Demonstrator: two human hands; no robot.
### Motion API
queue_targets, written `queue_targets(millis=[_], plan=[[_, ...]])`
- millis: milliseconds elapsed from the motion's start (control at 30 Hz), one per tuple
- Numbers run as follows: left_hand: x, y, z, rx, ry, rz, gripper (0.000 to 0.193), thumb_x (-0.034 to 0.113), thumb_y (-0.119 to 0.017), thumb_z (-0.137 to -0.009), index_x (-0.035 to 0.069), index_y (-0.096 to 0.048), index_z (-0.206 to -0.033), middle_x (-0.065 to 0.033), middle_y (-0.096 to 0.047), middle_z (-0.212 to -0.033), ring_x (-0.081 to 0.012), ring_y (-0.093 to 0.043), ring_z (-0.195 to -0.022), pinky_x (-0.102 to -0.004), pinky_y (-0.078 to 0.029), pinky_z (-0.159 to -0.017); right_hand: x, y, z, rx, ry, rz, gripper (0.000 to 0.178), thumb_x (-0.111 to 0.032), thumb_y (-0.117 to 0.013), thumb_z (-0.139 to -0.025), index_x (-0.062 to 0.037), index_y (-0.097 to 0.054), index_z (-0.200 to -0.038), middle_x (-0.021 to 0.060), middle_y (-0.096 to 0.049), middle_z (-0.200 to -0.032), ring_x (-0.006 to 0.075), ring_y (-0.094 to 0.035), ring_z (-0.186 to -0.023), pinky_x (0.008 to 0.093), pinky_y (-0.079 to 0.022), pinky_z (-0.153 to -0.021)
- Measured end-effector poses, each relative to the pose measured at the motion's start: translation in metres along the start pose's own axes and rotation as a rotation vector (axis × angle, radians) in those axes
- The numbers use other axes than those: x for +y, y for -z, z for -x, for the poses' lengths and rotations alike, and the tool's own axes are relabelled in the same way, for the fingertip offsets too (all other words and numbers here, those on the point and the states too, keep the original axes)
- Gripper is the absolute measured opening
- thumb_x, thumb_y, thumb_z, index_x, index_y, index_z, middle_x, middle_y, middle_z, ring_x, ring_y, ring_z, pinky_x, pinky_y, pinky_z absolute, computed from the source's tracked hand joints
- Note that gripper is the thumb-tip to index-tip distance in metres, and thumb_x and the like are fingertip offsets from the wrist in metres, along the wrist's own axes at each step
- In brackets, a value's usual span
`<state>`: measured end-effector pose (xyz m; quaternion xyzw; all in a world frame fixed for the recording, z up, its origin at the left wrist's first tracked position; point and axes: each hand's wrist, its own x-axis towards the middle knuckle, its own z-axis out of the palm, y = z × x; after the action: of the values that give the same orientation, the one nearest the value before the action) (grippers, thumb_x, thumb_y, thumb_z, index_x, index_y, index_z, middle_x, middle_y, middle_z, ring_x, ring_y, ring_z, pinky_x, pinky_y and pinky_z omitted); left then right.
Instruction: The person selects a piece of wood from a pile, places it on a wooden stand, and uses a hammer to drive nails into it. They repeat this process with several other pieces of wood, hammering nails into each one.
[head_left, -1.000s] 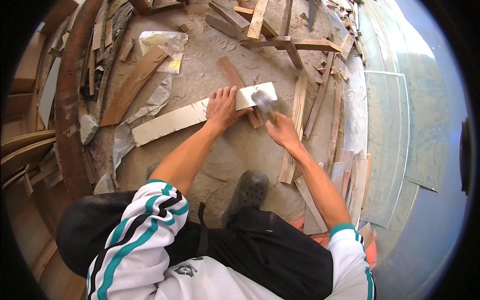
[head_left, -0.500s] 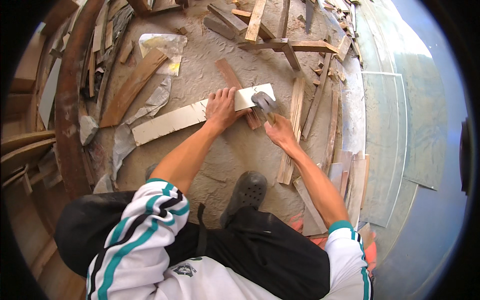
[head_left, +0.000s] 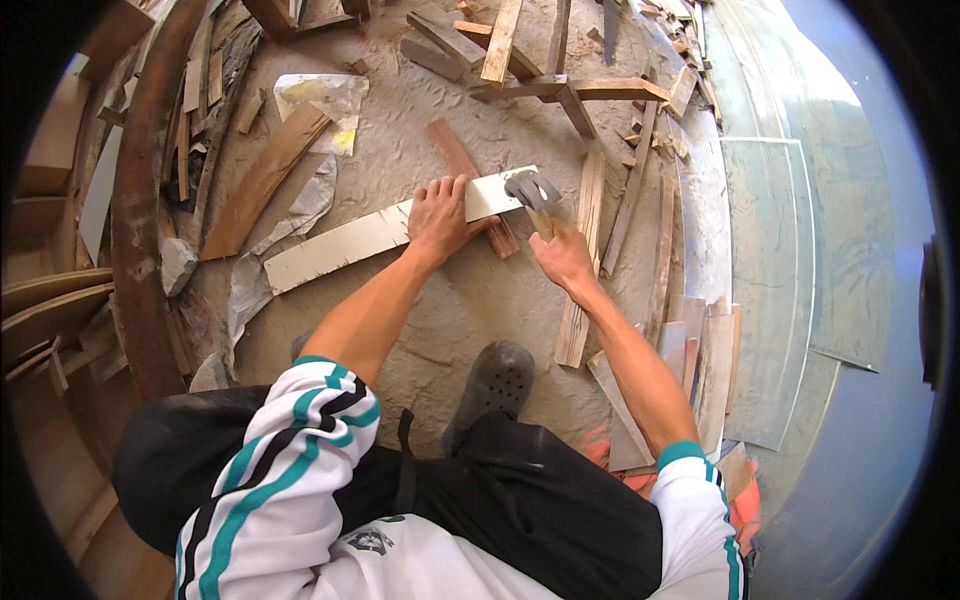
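A long white-faced board (head_left: 335, 246) lies slanted on the dusty ground. Wrapped over its edge, right of the middle, my left hand (head_left: 437, 220) is closed on it. A reddish-brown wood strip (head_left: 453, 146) crosses under the board, its ends showing above and below. My right hand (head_left: 563, 256) is closed round the short visible length of a claw hammer's wooden handle. The hammer's grey metal head (head_left: 529, 187) is at the board's right end, claws showing; whether it touches the wood I cannot tell. Small dark nails or splinters stick out along the board's edge.
A rough plank (head_left: 583, 262) lies just right of my right hand. Ahead is a wooden frame (head_left: 570, 92) of joined sticks. A brown board (head_left: 264, 182) and a stone (head_left: 178, 265) lie left. Glass-like sheets (head_left: 765, 290) stand along the right. My grey clog (head_left: 493, 385) is below.
The hammer head has turned slightly at the board's right end, so its claws show more plainly. My left hand keeps its hold on the board.
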<state>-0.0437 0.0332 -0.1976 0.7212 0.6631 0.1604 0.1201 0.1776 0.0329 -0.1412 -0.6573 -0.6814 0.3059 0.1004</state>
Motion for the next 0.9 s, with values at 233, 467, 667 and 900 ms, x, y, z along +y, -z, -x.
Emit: queue_targets(millis=[233, 467, 667, 900], plan=[[0.004, 0.001, 0.001, -0.063, 0.051, 0.011, 0.088, 0.071, -0.065, -0.077, 0.005, -0.047, -0.131, -0.0116, -0.056, -0.118, -0.0272, -0.052, -0.113, -0.0419, -0.038, -0.098, -0.024, 0.012, 0.007, 0.345, 0.347, -0.241, 0.023, -0.019, -0.063, -0.089, -0.0012, -0.062, -0.104, 0.0222, -0.064, -0.073, 0.0347, -0.068, -0.072, 0.0395, -0.052, -0.063], [0.000, -0.009, 0.000, 0.040, 0.003, -0.020, 0.088, 0.070, -0.066, -0.077, 0.003, -0.044, -0.130, -0.0130, -0.046, -0.123, -0.0292, -0.042, -0.119, -0.0414, -0.035, -0.102, -0.007, 0.004, -0.012, 0.017, 0.052, 0.044, 0.024, -0.020, -0.058, -0.086, -0.0005, -0.065, -0.099, 0.0249, -0.065, -0.075, 0.0367, -0.068, -0.069, 0.0421, -0.052, -0.064], [-0.003, -0.008, 0.006, 0.037, 0.023, -0.007, 0.088, 0.070, -0.067, -0.077, 0.003, -0.044, -0.130, -0.0125, -0.047, -0.121, -0.0288, -0.043, -0.117, -0.0414, -0.036, -0.102, -0.037, 0.021, 0.008, 0.282, 0.339, -0.258, 0.020, -0.016, -0.061, -0.087, -0.0051, -0.065, -0.103, 0.0230, -0.062, -0.070, 0.0322, -0.067, -0.062, 0.0393, -0.049, -0.057], [0.003, -0.006, 0.000, 0.010, -0.005, -0.008, 0.089, 0.070, -0.067, -0.076, 0.004, -0.044, -0.130, -0.0123, -0.047, -0.121, -0.0287, -0.043, -0.116, -0.0415, -0.036, -0.101, -0.001, 0.008, -0.015, -0.051, -0.091, 0.001, 0.031, -0.028, -0.061, -0.083, -0.0010, -0.066, -0.096, 0.0148, -0.065, -0.072, 0.0225, -0.063, -0.062, 0.0385, -0.049, -0.059]])
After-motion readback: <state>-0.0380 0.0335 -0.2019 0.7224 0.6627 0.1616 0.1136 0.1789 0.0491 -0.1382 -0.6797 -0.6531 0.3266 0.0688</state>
